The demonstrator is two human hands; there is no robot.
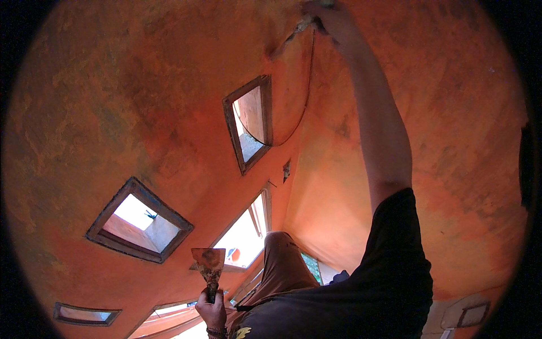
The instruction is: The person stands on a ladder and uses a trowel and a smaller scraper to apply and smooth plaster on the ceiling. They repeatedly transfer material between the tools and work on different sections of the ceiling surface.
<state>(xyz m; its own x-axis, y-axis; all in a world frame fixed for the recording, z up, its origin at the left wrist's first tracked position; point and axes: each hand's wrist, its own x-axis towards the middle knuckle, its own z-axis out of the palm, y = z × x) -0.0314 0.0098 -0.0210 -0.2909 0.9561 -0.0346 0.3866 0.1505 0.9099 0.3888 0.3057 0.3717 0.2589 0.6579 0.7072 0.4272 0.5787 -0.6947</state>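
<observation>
My left hand is closed round the handle of a scraper. Its wide, stained blade points up. High above, my bare right arm reaches to the orange plastered surface. There my right hand is curled against a rough greyish patch, beside a dark streak in the plaster. Whatever its fingers grip is too small and shadowed to make out. From close below this hand a thin cable hangs in a long loop across a small framed window.
Mottled orange plaster surrounds me, sloping and curving. Another framed window lies to the left, with a narrow one lower down. A larger bright opening is beside my raised knee. A jagged hole breaks the plaster nearby.
</observation>
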